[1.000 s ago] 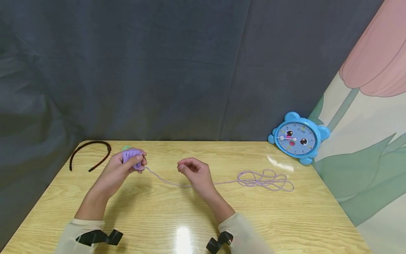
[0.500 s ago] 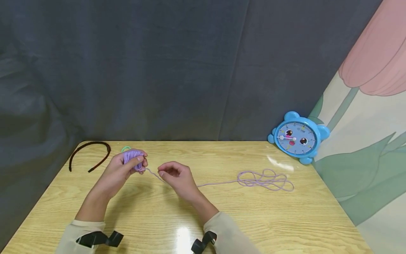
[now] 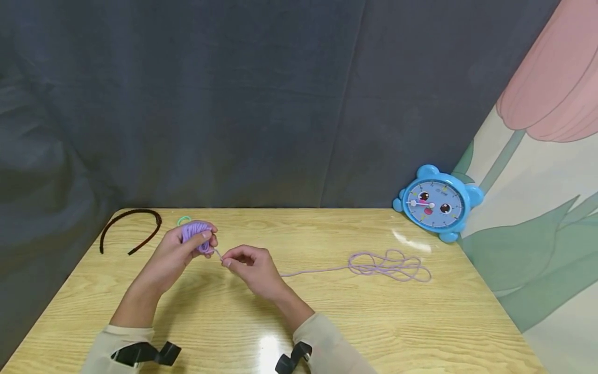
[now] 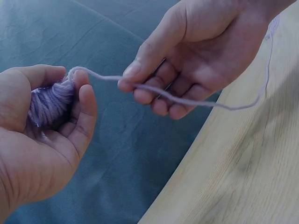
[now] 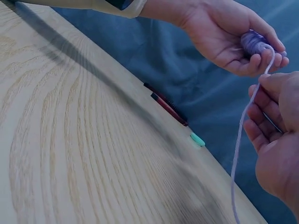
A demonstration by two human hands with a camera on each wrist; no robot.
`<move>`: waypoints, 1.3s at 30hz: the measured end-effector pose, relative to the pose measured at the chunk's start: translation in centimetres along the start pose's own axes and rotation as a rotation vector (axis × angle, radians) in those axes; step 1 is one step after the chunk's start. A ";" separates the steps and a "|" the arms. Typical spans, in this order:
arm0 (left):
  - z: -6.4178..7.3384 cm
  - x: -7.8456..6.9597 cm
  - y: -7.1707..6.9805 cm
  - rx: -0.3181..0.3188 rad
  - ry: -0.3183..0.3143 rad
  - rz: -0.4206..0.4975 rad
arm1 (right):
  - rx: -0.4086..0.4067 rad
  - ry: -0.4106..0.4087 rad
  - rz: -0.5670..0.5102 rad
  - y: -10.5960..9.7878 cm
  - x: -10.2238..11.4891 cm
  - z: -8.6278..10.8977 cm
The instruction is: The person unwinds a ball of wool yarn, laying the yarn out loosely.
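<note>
My left hand (image 3: 170, 259) grips a small ball of purple yarn (image 3: 196, 235) above the left part of the table, fingers and thumb curled round it. From the ball a single strand (image 4: 105, 77) runs to my right hand (image 3: 254, 272), which pinches it between thumb and forefinger close to the ball. Past the right hand the strand hangs slack, then lies along the table to a loose heap of purple yarn loops (image 3: 388, 266) on the right. In the right wrist view the ball (image 5: 254, 42) shows partly behind the left fingers.
A dark headband (image 3: 131, 212) lies at the table's back left, with a small green ring (image 3: 184, 220) beside it. At the back right a blue clock (image 3: 434, 202) with a cartoon face leans against the wall. A dark curtain (image 3: 233, 104) hangs behind the wooden table (image 3: 420, 322).
My right hand has moved left along the strand toward the ball and now pinches it close by. The left hand has stayed nearly still with the ball.
</note>
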State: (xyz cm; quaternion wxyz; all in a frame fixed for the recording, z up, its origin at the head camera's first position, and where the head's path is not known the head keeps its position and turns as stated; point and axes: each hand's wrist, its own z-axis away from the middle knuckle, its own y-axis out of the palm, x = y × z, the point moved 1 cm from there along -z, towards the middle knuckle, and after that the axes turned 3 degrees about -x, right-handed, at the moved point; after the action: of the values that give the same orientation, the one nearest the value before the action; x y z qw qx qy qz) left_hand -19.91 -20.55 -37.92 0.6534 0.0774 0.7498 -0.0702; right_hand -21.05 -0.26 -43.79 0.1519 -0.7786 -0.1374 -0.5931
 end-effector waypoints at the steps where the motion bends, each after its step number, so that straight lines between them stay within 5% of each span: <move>1: 0.0 0.0 0.0 0.000 0.002 0.002 | -0.002 0.005 -0.005 -0.1 0.1 0.1; 23: -0.2 0.0 0.2 -0.025 -0.014 -0.010 | -0.183 -0.029 -0.127 -5.2 2.5 1.8; 39: -0.2 -0.1 -0.1 -0.007 0.019 0.024 | -0.237 -0.043 -0.155 -7.2 2.9 1.8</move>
State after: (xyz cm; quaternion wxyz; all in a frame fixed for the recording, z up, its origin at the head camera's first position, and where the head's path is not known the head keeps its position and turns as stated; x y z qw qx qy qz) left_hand -20.08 -20.62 -37.80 0.6474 0.0850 0.7551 -0.0590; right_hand -21.55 7.17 -40.94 0.0096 -0.7908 -0.1293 -0.5981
